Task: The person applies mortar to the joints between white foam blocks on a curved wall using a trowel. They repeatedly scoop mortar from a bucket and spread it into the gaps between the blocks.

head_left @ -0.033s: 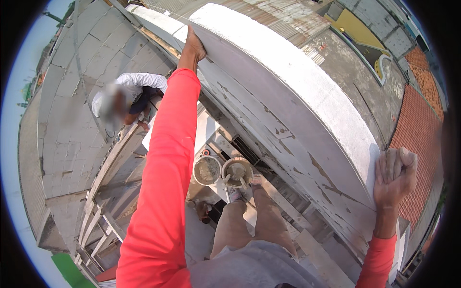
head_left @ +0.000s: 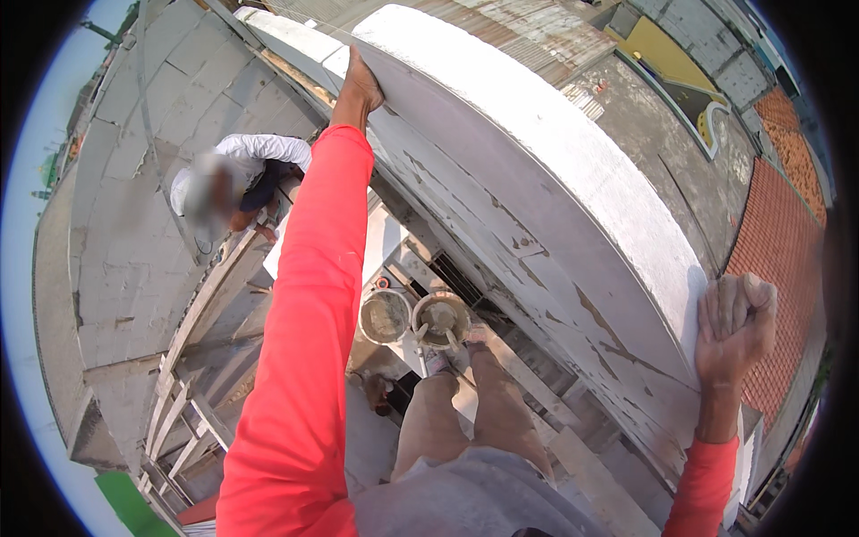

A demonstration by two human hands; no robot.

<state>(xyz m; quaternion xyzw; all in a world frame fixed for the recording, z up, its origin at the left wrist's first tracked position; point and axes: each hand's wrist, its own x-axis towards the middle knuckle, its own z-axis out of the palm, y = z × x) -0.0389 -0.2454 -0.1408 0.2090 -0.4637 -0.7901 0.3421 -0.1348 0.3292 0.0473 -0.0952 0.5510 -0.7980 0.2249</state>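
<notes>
Nothing has visibly moved since the earlier frame: both hands stay on the white curved parapet [head_left: 537,134]. Left hand [head_left: 362,85], arm stretched in a red sleeve, grips its far edge; right hand [head_left: 735,327] is closed over the near rim. Below, two mortar-filled buckets [head_left: 386,315] sit side by side on scaffold planks [head_left: 573,447], beside a crouching co-worker [head_left: 237,179].

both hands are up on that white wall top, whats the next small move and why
Probably keep the right hand gripping the white parapet top and bring the left hand closer along it: the left arm is stretched far out, and the feet stand on narrow planks beside two mortar buckets.
</notes>
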